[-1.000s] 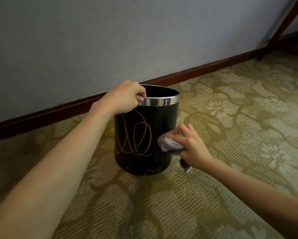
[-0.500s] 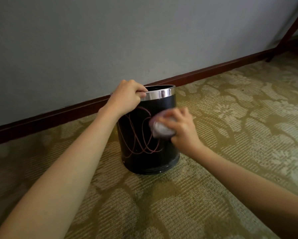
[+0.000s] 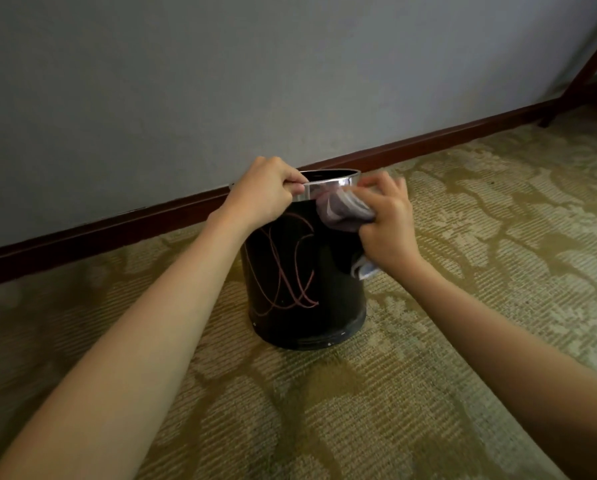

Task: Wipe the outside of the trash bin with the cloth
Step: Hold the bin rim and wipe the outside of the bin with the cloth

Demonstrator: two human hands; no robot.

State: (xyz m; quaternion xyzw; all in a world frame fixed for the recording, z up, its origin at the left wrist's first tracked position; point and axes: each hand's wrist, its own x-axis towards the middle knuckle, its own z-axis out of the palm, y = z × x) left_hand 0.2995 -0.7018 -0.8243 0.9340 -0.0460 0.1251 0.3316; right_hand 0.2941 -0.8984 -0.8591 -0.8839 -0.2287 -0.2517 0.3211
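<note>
Down on the patterned carpet [image 3: 428,393], close to the wall [image 3: 221,81] and its dark baseboard [image 3: 151,220], stands the black trash bin [image 3: 307,289] — upright, with looping pink lines on its side and a shiny metal rim [image 3: 328,188]. Its rim is held by the left hand [image 3: 262,199], fingers curled over the edge, while the right hand [image 3: 387,223] clutches a bunched grey cloth [image 3: 342,211] and presses it against the bin's upper side just below the rim — a loose end hangs beneath the palm.
</note>
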